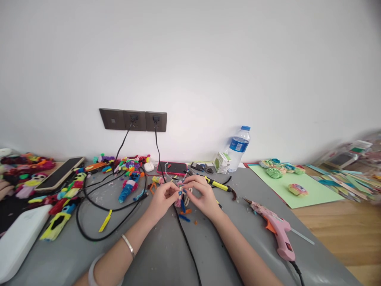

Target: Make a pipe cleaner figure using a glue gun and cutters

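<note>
My left hand (162,200) and my right hand (202,194) meet over the grey table (166,254), both with fingers pinched on a small pink and blue pipe-cleaner figure (180,198). The figure hangs between my fingertips just above the table. Bits of blue and orange pipe cleaner (185,216) lie right under it. A black cable (186,242) runs beneath my hands toward me. My left wrist wears a silver bangle (128,245).
A pink glue gun (278,230) lies at the right. Colourful pipe-cleaner figures (129,184) and black cables (89,206) crowd the left, beside a phone (61,173). A water bottle (239,147), a green sheet (293,186), a red-cased phone (172,168) and a yellow-handled tool (218,184) sit behind.
</note>
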Available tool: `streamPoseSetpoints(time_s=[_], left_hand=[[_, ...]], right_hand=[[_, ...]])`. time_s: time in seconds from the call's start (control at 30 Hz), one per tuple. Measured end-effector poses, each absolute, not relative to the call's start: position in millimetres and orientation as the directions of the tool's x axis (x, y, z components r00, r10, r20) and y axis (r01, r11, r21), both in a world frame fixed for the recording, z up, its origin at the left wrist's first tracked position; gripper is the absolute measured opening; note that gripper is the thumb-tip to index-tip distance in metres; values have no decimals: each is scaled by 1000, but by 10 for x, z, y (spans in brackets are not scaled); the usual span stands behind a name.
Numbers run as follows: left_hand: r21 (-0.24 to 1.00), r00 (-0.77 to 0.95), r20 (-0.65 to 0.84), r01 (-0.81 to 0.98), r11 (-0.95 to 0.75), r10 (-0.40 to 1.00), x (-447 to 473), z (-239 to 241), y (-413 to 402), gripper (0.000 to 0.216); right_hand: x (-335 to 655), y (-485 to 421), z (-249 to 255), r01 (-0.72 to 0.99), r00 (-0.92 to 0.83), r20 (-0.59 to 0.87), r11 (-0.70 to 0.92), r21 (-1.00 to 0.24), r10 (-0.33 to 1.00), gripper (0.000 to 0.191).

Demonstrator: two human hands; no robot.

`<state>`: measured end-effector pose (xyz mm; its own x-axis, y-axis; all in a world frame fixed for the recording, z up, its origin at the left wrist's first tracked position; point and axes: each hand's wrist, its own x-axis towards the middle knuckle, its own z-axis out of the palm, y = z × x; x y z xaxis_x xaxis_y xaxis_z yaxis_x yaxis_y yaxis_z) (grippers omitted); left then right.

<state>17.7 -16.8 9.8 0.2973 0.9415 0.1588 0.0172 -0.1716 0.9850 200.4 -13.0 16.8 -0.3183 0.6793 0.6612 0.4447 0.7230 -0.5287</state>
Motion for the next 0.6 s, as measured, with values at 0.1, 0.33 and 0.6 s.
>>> streamPoseSetpoints(time_s=[0.1,0.33,0.6], left_hand=[[981,246,178,33,-192,953,153,109,-154,19],[977,201,198,38,-209,959,136,110,-148,18],[976,213,206,32,-217,955,153,134,-173,19]], right_hand=[[2000,-127,165,403,-327,639,714,-572,696,19],[1978,-133,156,284,-346,611,700,-655,712,21],[1987,-128,145,238,-369,602,698,-675,708,23]])
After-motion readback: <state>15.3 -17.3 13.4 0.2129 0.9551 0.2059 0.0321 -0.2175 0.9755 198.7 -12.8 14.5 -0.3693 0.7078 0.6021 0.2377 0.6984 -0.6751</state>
